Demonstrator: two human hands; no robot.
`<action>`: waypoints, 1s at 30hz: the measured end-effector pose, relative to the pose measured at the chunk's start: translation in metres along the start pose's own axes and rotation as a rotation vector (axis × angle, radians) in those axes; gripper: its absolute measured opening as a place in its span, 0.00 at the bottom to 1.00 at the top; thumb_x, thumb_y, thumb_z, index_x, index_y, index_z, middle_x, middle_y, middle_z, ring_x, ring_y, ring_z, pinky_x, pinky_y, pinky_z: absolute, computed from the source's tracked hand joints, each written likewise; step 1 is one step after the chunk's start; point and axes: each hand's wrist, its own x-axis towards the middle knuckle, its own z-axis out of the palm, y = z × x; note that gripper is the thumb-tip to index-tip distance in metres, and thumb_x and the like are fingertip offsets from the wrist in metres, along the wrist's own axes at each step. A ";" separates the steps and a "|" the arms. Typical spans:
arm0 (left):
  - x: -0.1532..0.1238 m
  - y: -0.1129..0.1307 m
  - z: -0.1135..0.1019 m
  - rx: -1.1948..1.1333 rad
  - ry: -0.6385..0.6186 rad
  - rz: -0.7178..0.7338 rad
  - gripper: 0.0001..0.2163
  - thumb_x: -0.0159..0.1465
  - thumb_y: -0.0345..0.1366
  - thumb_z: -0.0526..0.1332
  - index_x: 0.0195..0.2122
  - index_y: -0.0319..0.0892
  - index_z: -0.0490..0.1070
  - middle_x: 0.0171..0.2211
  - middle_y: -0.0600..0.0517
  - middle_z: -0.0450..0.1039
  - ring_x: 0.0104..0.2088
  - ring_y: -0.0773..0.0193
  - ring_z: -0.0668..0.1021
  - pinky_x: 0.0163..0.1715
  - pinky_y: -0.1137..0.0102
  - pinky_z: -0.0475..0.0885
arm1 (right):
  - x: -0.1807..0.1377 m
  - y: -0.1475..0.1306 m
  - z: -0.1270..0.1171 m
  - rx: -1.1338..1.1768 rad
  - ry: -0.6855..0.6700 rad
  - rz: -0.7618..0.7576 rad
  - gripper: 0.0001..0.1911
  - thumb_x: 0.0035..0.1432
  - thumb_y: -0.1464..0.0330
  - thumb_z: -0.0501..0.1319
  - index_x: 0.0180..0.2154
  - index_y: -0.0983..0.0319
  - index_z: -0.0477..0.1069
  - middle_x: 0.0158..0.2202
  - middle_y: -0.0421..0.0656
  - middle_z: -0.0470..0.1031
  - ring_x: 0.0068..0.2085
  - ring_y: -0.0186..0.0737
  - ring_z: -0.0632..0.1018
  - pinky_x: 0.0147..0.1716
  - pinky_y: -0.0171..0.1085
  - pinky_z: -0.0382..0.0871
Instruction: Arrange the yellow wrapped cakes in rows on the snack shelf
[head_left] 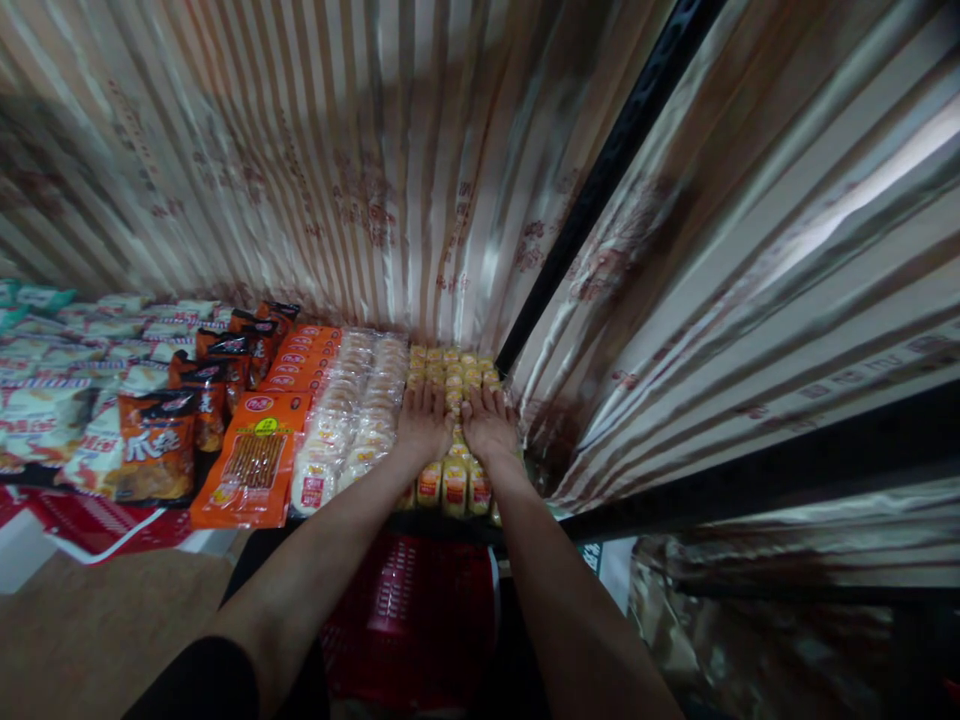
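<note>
Atop the yellow packets [454,487], left hand [425,425] and right hand [491,428] lay palm down, side by side, fingers extended; neither was closed around a packet. Packets stood in rows at the right end of the display, near a black post [600,170]. Just left: clear-wrapped white packets [373,420], then orange packets [259,455], dark-topped orange bags [159,450] and pale bags [45,420]. Behind all hung a striped curtain [300,180]; below was a red basket [405,610].
</note>
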 end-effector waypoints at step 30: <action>-0.008 0.019 -0.015 -0.036 -0.074 0.125 0.24 0.66 0.40 0.40 0.61 0.39 0.56 0.63 0.46 0.53 0.64 0.57 0.52 0.63 0.55 0.41 | 0.001 0.005 -0.002 0.006 0.016 0.007 0.28 0.65 0.58 0.37 0.63 0.58 0.50 0.65 0.42 0.51 0.66 0.44 0.49 0.61 0.46 0.43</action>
